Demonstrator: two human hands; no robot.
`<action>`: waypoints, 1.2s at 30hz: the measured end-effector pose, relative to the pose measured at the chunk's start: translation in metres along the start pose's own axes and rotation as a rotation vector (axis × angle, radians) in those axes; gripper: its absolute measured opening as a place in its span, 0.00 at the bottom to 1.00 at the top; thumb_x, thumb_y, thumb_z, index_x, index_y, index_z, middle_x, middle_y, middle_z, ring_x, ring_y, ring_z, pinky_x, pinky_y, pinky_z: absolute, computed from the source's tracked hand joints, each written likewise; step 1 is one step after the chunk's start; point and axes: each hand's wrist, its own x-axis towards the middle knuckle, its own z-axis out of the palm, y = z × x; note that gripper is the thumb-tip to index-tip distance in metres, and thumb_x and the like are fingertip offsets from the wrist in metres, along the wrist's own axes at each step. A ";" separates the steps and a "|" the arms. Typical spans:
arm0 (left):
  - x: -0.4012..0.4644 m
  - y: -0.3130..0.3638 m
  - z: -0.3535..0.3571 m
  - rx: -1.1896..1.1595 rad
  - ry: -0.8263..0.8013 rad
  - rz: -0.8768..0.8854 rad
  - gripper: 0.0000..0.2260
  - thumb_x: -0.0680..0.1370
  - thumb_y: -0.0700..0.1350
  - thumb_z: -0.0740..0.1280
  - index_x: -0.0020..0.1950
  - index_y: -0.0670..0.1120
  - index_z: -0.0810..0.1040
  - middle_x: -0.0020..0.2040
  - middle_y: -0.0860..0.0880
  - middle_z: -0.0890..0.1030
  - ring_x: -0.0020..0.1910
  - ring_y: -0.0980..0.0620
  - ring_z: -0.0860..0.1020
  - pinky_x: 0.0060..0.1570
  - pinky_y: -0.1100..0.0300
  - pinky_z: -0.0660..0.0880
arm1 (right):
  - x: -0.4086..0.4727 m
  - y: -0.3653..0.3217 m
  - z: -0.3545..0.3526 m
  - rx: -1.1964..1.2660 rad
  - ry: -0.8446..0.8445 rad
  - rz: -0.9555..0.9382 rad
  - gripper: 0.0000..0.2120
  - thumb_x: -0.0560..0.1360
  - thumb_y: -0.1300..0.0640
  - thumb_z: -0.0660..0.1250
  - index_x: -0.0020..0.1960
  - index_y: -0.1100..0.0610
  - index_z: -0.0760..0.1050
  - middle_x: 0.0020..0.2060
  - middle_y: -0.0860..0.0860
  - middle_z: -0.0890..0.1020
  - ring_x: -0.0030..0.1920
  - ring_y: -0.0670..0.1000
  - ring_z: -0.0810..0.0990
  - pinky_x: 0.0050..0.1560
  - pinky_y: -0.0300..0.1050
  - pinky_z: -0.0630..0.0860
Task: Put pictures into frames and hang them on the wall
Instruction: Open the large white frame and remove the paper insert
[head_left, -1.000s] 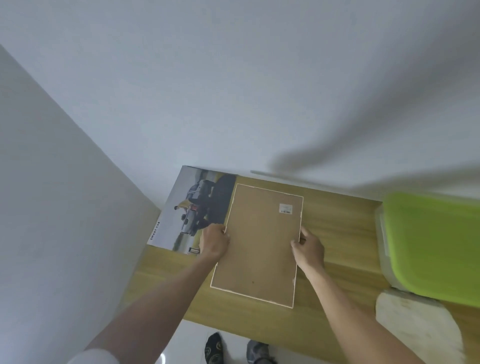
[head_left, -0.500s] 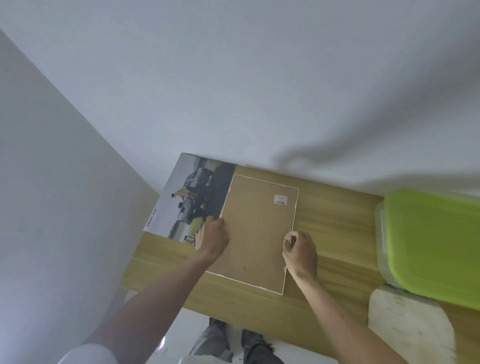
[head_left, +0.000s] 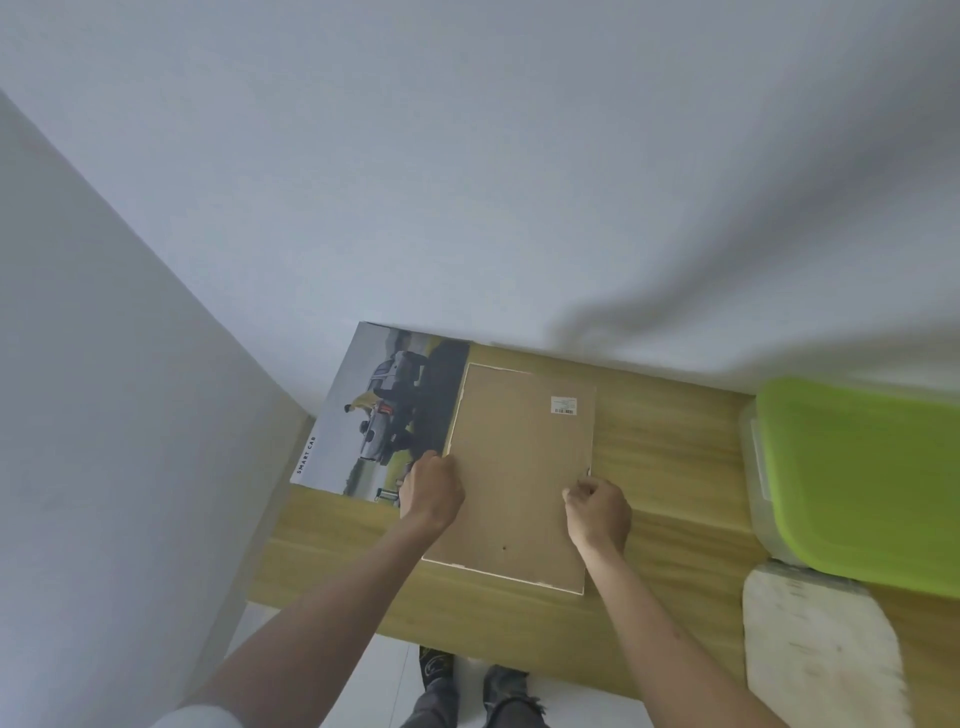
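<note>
A picture frame (head_left: 519, 467) lies face down on the wooden table (head_left: 670, 467), showing its brown backing board with a small white label near the top right corner. My left hand (head_left: 431, 488) holds the frame's left edge. My right hand (head_left: 597, 506) has curled fingers on the frame's right edge, pinching at a small clip there. A car picture (head_left: 384, 410) lies flat to the left, partly under the frame, reaching the table's left end.
A clear storage box with a lime green lid (head_left: 862, 478) stands at the table's right. A whitish worn board (head_left: 815, 649) lies in front of it. White walls (head_left: 467, 182) close off the back and left. My feet show below the table's front edge.
My right hand has slid toward me along the frame's right edge and curled its fingers onto it. The left hand stays on the left edge. The camera has shifted slightly.
</note>
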 end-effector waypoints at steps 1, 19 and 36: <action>0.000 -0.001 0.001 -0.012 0.005 0.002 0.06 0.76 0.38 0.63 0.47 0.40 0.78 0.49 0.43 0.78 0.45 0.41 0.77 0.44 0.49 0.79 | 0.000 -0.001 -0.002 0.029 -0.004 0.013 0.11 0.75 0.60 0.69 0.56 0.61 0.82 0.55 0.57 0.84 0.55 0.59 0.81 0.54 0.47 0.76; 0.010 -0.018 -0.010 -0.532 -0.070 -0.174 0.17 0.74 0.41 0.66 0.63 0.45 0.76 0.57 0.47 0.81 0.52 0.47 0.78 0.54 0.52 0.77 | -0.010 -0.007 -0.008 0.352 -0.080 0.157 0.06 0.73 0.62 0.72 0.49 0.54 0.80 0.46 0.49 0.83 0.46 0.50 0.80 0.45 0.42 0.71; -0.003 0.048 -0.023 -0.573 -0.053 -0.017 0.15 0.72 0.40 0.73 0.58 0.41 0.78 0.54 0.45 0.79 0.48 0.47 0.79 0.47 0.58 0.77 | -0.014 0.004 -0.059 0.086 0.084 0.020 0.13 0.77 0.57 0.68 0.60 0.57 0.80 0.57 0.53 0.83 0.58 0.55 0.80 0.54 0.41 0.71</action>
